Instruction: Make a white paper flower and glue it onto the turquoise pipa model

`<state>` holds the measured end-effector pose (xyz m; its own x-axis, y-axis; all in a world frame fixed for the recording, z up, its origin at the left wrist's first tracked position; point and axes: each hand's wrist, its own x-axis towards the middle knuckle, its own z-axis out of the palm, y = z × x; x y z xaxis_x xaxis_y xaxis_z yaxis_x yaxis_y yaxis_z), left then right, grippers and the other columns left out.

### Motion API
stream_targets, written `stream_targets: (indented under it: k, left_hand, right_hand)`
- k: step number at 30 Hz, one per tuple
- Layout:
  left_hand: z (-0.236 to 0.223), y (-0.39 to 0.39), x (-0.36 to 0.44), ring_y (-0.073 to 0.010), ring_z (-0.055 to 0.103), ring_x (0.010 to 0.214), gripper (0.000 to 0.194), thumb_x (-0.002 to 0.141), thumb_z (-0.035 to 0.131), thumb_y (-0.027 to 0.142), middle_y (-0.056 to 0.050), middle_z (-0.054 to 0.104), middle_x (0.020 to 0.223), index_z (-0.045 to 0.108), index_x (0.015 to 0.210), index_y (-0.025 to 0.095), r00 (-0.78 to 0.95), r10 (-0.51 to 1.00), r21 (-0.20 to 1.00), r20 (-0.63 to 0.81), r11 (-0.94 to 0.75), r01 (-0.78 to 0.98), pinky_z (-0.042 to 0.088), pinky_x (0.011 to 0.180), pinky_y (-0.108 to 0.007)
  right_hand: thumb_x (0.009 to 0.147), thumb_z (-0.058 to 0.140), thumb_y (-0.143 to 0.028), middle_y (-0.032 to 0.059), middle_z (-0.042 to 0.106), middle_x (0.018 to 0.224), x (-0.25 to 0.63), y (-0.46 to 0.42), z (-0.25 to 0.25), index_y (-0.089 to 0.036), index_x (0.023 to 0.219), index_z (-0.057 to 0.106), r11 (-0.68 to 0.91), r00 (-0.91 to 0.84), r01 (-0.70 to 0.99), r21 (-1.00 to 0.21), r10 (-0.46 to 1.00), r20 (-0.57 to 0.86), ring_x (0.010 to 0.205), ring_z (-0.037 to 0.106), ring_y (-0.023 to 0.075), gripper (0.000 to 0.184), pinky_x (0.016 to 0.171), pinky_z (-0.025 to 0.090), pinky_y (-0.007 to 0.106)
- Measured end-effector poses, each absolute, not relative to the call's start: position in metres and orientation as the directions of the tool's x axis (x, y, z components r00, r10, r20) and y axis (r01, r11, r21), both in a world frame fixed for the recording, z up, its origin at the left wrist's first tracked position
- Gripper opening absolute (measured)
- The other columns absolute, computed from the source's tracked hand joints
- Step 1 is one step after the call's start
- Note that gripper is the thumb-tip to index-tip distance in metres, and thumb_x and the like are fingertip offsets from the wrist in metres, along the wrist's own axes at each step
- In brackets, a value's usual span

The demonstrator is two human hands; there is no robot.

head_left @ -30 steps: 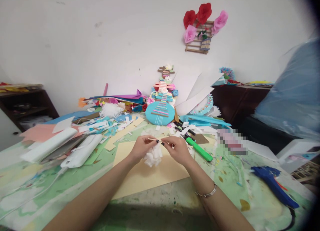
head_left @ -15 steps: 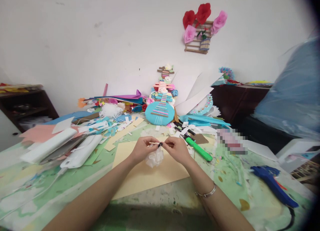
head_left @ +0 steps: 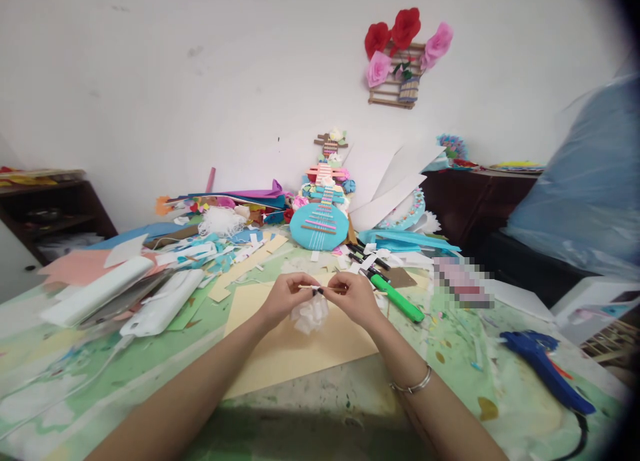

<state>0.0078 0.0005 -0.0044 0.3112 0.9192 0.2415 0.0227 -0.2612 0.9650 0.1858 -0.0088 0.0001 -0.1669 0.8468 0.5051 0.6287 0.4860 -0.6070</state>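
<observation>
My left hand (head_left: 285,298) and my right hand (head_left: 357,298) meet in front of me, thumbs and fingertips nearly touching. Both pinch a thin pale stick (head_left: 307,287) that lies roughly level, its far end sticking out past my right hand. Below the fingertips hangs a gathered, translucent white paper strip (head_left: 310,314); its upper edge is at the stick, partly hidden by the thumbs. Under the hands lies a cream paper sheet (head_left: 280,361). A green marker (head_left: 399,298) rests just right of my right hand.
A blue glue gun (head_left: 545,371) lies at the right. A turquoise paper lute (head_left: 320,226) stands against the wall. White power strips (head_left: 163,303) with a cable and paper scraps (head_left: 197,251) cover the left. Black pens (head_left: 367,258) lie behind my right hand.
My fingertips have drawn closer together on the stick. The white paper has shifted slightly right and up, and looks more bunched. The things on the table stay put.
</observation>
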Motion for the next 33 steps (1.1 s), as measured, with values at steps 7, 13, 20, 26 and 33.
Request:
stream_targets:
  k: [7, 13, 20, 26, 33]
  left_hand:
    - [-0.0022, -0.0002, 0.0099, -0.0139, 0.059, 0.062, 0.023, 0.067, 0.069, 0.032, -0.006, 0.067, 0.073, 0.068, 0.078, 0.012, 0.298, 0.924, 0.966, 0.241, -0.259, 0.022, 0.044, 0.056, -0.023]
    - [-0.0037, 0.0012, 0.0103, -0.0140, 0.058, 0.062, 0.017, 0.068, 0.067, 0.028, -0.004, 0.065, 0.069, 0.067, 0.075, 0.013, 0.286, 0.918, 0.949, 0.275, -0.307, 0.073, 0.043, 0.055, -0.022]
    - [-0.0057, 0.0034, 0.0087, -0.0165, 0.060, 0.073, 0.015, 0.070, 0.065, 0.027, -0.006, 0.066, 0.078, 0.067, 0.079, 0.014, 0.319, 0.897, 0.925, 0.306, -0.360, 0.124, 0.045, 0.063, -0.024]
    - [-0.0037, 0.0021, 0.0087, -0.0169, 0.060, 0.073, 0.020, 0.067, 0.068, 0.027, -0.006, 0.067, 0.080, 0.066, 0.082, 0.014, 0.359, 0.887, 0.918, 0.290, -0.364, 0.158, 0.046, 0.064, -0.024]
    - [-0.0027, 0.0022, 0.0080, -0.0158, 0.058, 0.064, 0.015, 0.065, 0.068, 0.026, -0.004, 0.067, 0.070, 0.070, 0.074, 0.014, 0.352, 0.897, 0.911, 0.267, -0.354, 0.212, 0.043, 0.058, -0.023]
  right_hand:
    - [0.074, 0.066, -0.031, 0.0021, 0.064, 0.063, 0.1876, -0.0075, -0.0016, -0.017, 0.062, 0.060, 0.516, -0.188, 0.616, -0.595, 0.830, 0.525, 0.059, 0.058, 0.0136, 0.019, 0.055, 0.041, 0.022]
    - [0.077, 0.061, -0.024, 0.0008, 0.061, 0.063, 0.1884, -0.0086, 0.0015, -0.017, 0.064, 0.059, 0.574, -0.261, 0.594, -0.564, 0.800, 0.540, 0.058, 0.054, 0.0118, 0.015, 0.054, 0.038, 0.021]
    - [0.077, 0.061, -0.022, 0.0005, 0.059, 0.060, 0.1899, -0.0077, 0.0027, -0.016, 0.063, 0.062, 0.589, -0.281, 0.582, -0.561, 0.793, 0.540, 0.056, 0.052, 0.0111, 0.015, 0.053, 0.035, 0.022]
    - [0.075, 0.063, -0.023, 0.0008, 0.061, 0.063, 0.1904, -0.0043, -0.0022, -0.016, 0.064, 0.061, 0.568, -0.261, 0.574, -0.591, 0.810, 0.525, 0.058, 0.054, 0.0116, 0.013, 0.053, 0.039, 0.021]
    - [0.072, 0.065, -0.020, 0.0006, 0.061, 0.064, 0.1905, -0.0057, 0.0001, -0.017, 0.065, 0.060, 0.570, -0.267, 0.558, -0.603, 0.811, 0.520, 0.059, 0.054, 0.0115, 0.009, 0.054, 0.040, 0.022]
